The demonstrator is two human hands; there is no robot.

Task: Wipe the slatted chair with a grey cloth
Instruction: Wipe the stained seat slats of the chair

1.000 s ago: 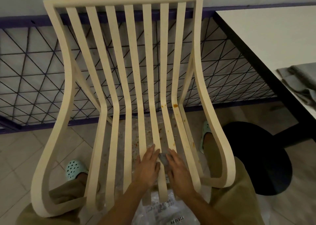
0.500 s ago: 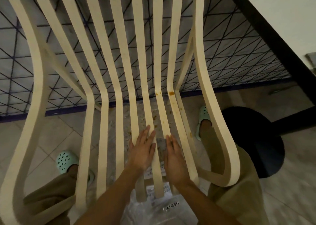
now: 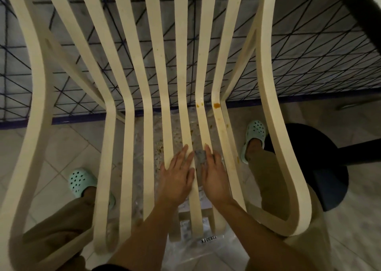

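Chair (image 3: 41, 81) is seen from above, cream slats running from the near seat edge up into the backrest. Both hands are laid on the seat slats a bit right of center, side by side.

Left hand (image 3: 177, 176): grip released, fingers stretched out straight and flat across 2 slats. Right hand (image 3: 214, 178): grip also released, fingers straight and pressed down on the next slat over. The cloth (image 3: 201, 157) is bunched small between the 2 hands, tucked against the inner edge of the right hand's fingers and sitting over the gap between slats. How much of it is hidden under the right hand can't be told.

Orange stains (image 3: 216, 105) are spotted farther up, where the seat bends into the back, with smaller specks trailing down the right-hand slats.

A clear plastic sheet (image 3: 206, 250) with crumbs on it is spread on the tiled floor (image 3: 61, 147) under the seat. Mint clogs are planted either side of the chair, 1 at left (image 3: 80, 180) and 1 at right (image 3: 254, 130). A black stool (image 3: 321, 167) is parked just right of the chair, a dark wire mesh (image 3: 299, 64) is stood behind it, and a tabletop edge (image 3: 360, 13) is caught at far right.
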